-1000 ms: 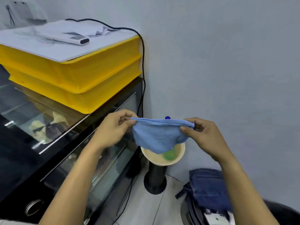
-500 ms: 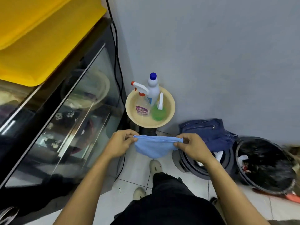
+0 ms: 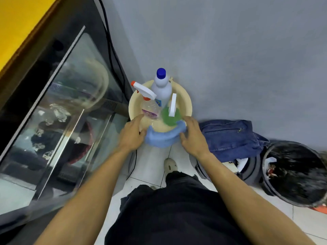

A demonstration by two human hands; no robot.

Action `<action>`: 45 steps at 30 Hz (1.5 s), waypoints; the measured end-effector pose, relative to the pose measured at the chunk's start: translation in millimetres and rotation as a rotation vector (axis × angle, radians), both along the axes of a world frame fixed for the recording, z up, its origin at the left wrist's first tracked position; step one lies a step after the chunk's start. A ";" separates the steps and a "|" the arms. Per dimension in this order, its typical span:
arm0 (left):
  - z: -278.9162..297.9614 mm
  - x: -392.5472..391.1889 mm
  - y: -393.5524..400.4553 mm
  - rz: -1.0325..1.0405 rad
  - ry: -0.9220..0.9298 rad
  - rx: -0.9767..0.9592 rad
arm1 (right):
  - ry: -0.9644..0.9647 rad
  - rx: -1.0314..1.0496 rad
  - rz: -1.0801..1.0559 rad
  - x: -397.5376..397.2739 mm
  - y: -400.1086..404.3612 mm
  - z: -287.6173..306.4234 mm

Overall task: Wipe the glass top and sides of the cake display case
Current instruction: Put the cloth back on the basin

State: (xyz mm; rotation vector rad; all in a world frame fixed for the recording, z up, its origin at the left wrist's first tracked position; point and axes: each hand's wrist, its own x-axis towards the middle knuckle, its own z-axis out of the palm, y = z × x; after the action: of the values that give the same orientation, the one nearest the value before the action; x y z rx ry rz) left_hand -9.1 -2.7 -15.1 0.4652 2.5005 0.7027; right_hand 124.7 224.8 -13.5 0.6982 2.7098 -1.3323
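The blue cloth (image 3: 160, 139) hangs draped over the near rim of a cream basin (image 3: 188, 103) that stands on a black pedestal beside the wall. My left hand (image 3: 131, 134) rests at the cloth's left end and my right hand (image 3: 192, 137) at its right end, both with fairly straight fingers reaching onto the rim. The cake display case (image 3: 70, 112) is on the left; its glass side faces me, with cakes inside. Its glass top is out of view.
In the basin stand a spray bottle (image 3: 149, 103), a white bottle with a blue cap (image 3: 161, 87) and a green bottle (image 3: 170, 118). Yellow trays (image 3: 17, 32) sit on the case. A black cable (image 3: 109, 50) runs down the wall. Jeans (image 3: 230, 137) and a black bin (image 3: 293, 172) are to the right.
My view tilted down from the case to the floor. Both hands carried the stretched cloth forward and down, and laid it over the basin's near rim. The pinch on its corners has loosened.
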 end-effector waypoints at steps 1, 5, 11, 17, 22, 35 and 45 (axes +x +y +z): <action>-4.7 6.9 -0.8 -0.070 0.078 -0.051 | 0.026 0.065 0.061 3.6 -3.9 -8.3; -22.0 34.7 -15.7 -0.299 0.378 -0.135 | 0.076 0.307 0.326 21.1 -17.3 -32.8; -40.7 23.6 -25.4 -0.610 0.453 -0.272 | 0.136 0.598 0.507 14.8 -28.6 -51.8; -33.7 -8.0 -16.6 -0.835 0.431 -0.382 | 0.032 0.759 0.459 6.4 -35.7 -56.3; -25.2 -21.0 -21.0 -0.866 0.329 -0.417 | 0.015 0.754 0.383 -0.3 -41.6 -55.6; -28.5 -37.4 -18.5 -0.907 0.310 -0.471 | -0.117 0.465 0.268 -2.4 -57.0 -55.5; -37.6 -41.5 -20.2 -0.911 0.338 -0.410 | -0.163 0.433 0.207 -3.2 -63.3 -50.6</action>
State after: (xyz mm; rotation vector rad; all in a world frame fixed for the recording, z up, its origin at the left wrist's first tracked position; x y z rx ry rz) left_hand -50.6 -23.0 -52.7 1.4985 2.2474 -0.2560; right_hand 121.5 161.5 -64.1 0.4993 2.8587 -0.6215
